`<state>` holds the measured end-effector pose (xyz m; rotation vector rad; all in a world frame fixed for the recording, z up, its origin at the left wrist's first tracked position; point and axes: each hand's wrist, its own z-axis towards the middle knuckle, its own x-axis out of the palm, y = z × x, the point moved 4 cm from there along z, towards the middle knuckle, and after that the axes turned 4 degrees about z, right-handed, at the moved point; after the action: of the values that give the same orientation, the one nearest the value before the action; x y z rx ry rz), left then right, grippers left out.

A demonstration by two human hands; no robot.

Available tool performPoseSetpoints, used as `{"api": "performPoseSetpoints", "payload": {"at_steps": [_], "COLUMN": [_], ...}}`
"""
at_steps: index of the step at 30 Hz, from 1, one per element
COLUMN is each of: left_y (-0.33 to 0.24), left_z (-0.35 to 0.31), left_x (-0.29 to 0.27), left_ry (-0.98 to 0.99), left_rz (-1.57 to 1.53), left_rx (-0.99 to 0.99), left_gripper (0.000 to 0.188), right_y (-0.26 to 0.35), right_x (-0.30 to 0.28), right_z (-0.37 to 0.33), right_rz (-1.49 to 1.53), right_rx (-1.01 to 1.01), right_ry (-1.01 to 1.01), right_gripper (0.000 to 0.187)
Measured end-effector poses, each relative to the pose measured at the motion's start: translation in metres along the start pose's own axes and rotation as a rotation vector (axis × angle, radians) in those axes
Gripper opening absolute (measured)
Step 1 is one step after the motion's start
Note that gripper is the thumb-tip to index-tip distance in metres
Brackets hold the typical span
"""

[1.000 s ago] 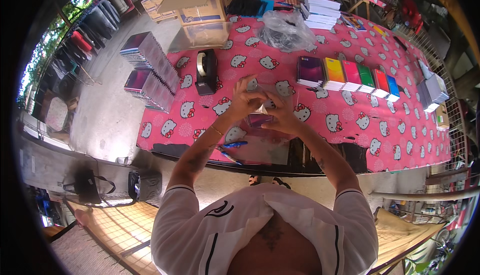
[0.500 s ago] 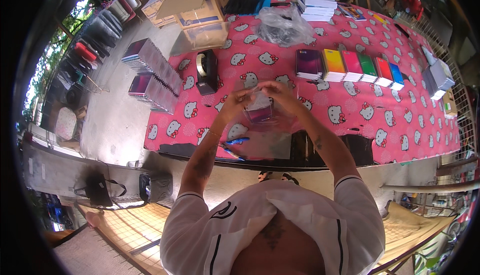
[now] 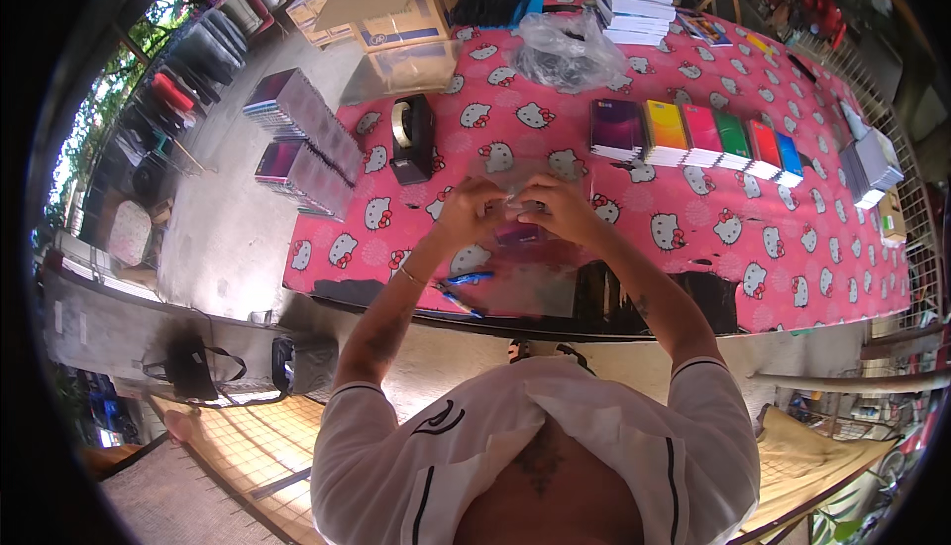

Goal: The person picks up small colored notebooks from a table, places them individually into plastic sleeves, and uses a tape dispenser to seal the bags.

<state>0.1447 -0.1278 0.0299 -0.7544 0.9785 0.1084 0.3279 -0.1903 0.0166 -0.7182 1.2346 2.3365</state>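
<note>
At the near edge of the pink patterned table (image 3: 693, 248), our left hand (image 3: 468, 210) and right hand (image 3: 557, 206) are closed together on the top edge of a clear plastic sleeve (image 3: 523, 248) with a dark purple booklet inside, which hangs over two blue pens (image 3: 461, 287); we judge this the bagging step, with the opening being closed. Sealing it would call for tape from the black tape dispenser (image 3: 410, 137) just beyond on the left, while the row of coloured notebooks (image 3: 693, 134) waits farther right.

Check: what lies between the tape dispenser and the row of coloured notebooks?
Head view: only bare pink patterned tablecloth between the tape dispenser and the notebooks.
</note>
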Motion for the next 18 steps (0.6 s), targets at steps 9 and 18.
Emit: {"api": "performPoseSetpoints", "payload": {"at_steps": [9,18], "left_y": [0.009,0.158], "left_z": [0.029,0.013], "left_x": [0.009,0.008], "left_ry": [0.118,-0.351], "left_rz": [0.128,-0.119], "left_rx": [-0.169,-0.376], "left_gripper": [0.025,0.039], "right_y": [-0.001,-0.048], "right_x": [0.007,0.036], "right_z": [0.013,-0.008], "right_rz": [-0.072,0.547], "right_rx": [0.159,0.54], "right_ry": [-0.104,-0.335], "right_gripper": [0.043,0.043]}}
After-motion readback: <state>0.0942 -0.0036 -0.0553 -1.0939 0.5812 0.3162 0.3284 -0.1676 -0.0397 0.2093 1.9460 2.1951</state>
